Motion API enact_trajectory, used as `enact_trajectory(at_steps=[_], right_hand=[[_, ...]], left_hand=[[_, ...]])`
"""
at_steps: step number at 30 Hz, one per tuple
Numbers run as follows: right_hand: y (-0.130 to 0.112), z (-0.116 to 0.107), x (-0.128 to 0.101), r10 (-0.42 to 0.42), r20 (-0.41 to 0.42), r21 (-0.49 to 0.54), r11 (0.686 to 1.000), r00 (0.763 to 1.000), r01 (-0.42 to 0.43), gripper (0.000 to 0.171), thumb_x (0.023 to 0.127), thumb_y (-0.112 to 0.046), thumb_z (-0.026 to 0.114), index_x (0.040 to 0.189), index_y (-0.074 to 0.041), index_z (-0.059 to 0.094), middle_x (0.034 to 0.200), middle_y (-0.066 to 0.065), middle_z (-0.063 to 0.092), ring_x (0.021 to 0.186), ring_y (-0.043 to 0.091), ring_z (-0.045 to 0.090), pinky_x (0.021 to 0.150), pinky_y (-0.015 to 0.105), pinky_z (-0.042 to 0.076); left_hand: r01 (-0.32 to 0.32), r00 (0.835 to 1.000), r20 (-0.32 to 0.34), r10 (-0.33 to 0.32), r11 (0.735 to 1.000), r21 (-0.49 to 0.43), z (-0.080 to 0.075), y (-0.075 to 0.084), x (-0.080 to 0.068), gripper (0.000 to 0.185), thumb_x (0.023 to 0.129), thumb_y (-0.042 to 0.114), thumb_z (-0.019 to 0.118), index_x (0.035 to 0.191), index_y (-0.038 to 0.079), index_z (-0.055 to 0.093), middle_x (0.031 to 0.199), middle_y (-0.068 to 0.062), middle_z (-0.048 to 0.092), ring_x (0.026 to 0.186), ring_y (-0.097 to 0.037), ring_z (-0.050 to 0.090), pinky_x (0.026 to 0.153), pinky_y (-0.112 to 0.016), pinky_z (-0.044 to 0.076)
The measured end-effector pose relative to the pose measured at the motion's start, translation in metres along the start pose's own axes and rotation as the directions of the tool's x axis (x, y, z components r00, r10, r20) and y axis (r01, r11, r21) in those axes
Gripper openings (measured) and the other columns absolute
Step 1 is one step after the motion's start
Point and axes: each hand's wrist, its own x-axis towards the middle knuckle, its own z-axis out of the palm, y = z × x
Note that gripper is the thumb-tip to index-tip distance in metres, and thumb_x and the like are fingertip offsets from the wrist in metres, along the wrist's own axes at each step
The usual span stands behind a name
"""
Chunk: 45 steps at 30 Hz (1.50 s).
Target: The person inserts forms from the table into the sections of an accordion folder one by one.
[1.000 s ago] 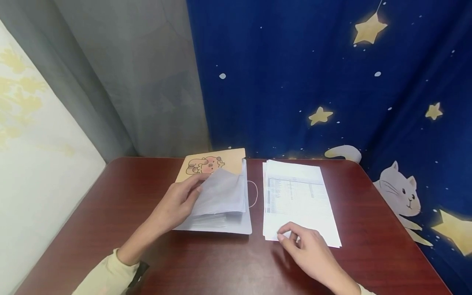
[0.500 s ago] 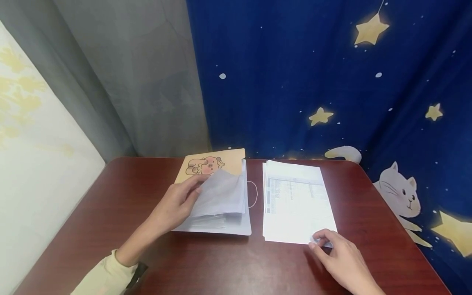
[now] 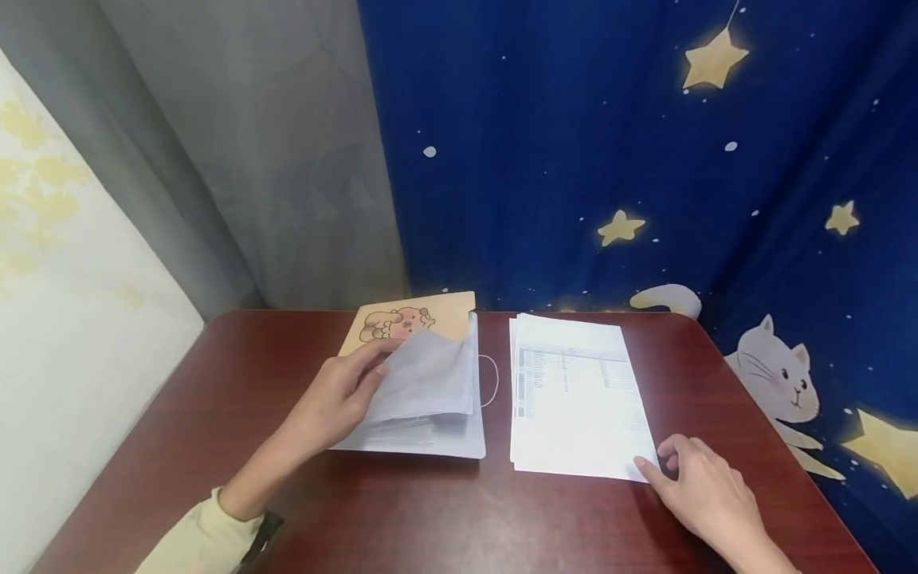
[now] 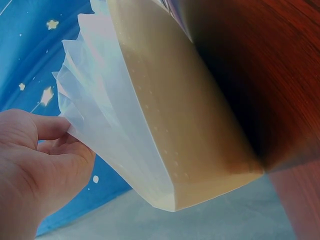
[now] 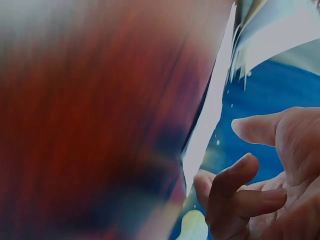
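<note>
Red table [image 3: 215, 414], left hand [image 3: 335, 402] lifting folder sleeves [image 3: 430, 379], fingers curled.

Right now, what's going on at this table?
A person sits at a dark red table with an expanding file folder and a stack of printed sheets lying side by side. The left hand holds up some of the folder's translucent dividers, keeping a pocket open. The right hand rests at the near right corner of the sheet stack, fingertips at its edge, with no sheet lifted. The stack lies flat beside the folder.
</note>
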Motion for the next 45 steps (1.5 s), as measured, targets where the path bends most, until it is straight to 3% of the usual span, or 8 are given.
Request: enact_trajectory(at_steps=[6, 13, 19, 23, 33, 45], right_hand=[[0.004, -0.006, 0.011, -0.020, -0.018, -0.047, 0.999, 1.000, 0.019, 0.047, 0.092, -0.055, 0.075, 0.094, -0.009, 0.072, 0.076, 0.000, 0.061, 0.068, 0.020, 0.053, 0.057, 0.037, 0.044], [0.009, -0.007, 0.020, -0.057, -0.032, -0.092, 0.994, 0.998, 0.054, 0.053, 0.090, -0.061, 0.075, 0.089, -0.008, 0.068, 0.069, 0.000, 0.056, 0.061, 0.020, 0.049, 0.051, 0.035, 0.037], [0.010, -0.007, 0.026, -0.069, 0.008, -0.083, 0.994, 0.998, 0.069, 0.060, 0.091, -0.070, 0.068, 0.080, -0.011, 0.067, 0.064, 0.001, 0.053, 0.059, 0.020, 0.047, 0.050, 0.034, 0.035], [0.009, -0.005, 0.031, -0.083, 0.015, -0.086, 0.993, 0.996, 0.084, 0.058, 0.091, -0.067, 0.071, 0.075, -0.012, 0.065, 0.060, 0.002, 0.050, 0.057, 0.020, 0.045, 0.050, 0.033, 0.034], [0.011, -0.002, 0.036, -0.063, 0.052, -0.105, 0.992, 0.997, 0.068, 0.057, 0.081, -0.064, 0.082, 0.062, -0.015, 0.060, 0.054, 0.003, 0.049, 0.053, 0.020, 0.044, 0.050, 0.032, 0.033], [0.010, -0.002, 0.044, -0.026, 0.108, -0.076, 0.996, 0.994, 0.035, 0.049, 0.083, -0.058, 0.083, 0.070, -0.013, 0.070, 0.057, 0.003, 0.052, 0.058, 0.020, 0.047, 0.053, 0.032, 0.035]], left_hand=[[-0.008, 1.000, 0.004, 0.008, 1.000, 0.016, -0.001, -0.001, -0.001, 0.045, 0.101, -0.004, 0.061, 0.142, 0.014, 0.066, 0.133, -0.008, 0.075, 0.114, -0.020, 0.074, 0.094, -0.044, 0.059], [-0.024, 1.000, -0.007, 0.024, 0.999, 0.035, -0.002, -0.002, 0.001, 0.042, 0.101, -0.003, 0.061, 0.140, 0.012, 0.066, 0.134, -0.006, 0.075, 0.108, -0.017, 0.073, 0.089, -0.035, 0.057], [-0.017, 1.000, 0.000, 0.018, 1.000, 0.023, -0.002, -0.002, 0.001, 0.042, 0.101, -0.003, 0.061, 0.141, 0.011, 0.066, 0.132, -0.009, 0.075, 0.113, -0.021, 0.074, 0.093, -0.044, 0.059], [-0.028, 1.000, -0.006, 0.028, 0.999, 0.016, -0.002, -0.003, 0.002, 0.043, 0.101, -0.004, 0.061, 0.142, 0.011, 0.066, 0.135, -0.007, 0.074, 0.117, -0.021, 0.073, 0.095, -0.045, 0.059], [-0.057, 0.998, -0.014, 0.058, 0.998, 0.024, -0.002, -0.004, 0.006, 0.044, 0.102, -0.004, 0.060, 0.142, 0.013, 0.066, 0.141, -0.001, 0.071, 0.112, -0.015, 0.071, 0.090, -0.033, 0.056], [-0.048, 0.999, -0.012, 0.048, 0.999, 0.005, 0.000, -0.008, 0.006, 0.043, 0.101, -0.003, 0.061, 0.141, 0.012, 0.066, 0.139, -0.003, 0.072, 0.110, -0.016, 0.071, 0.088, -0.037, 0.057]])
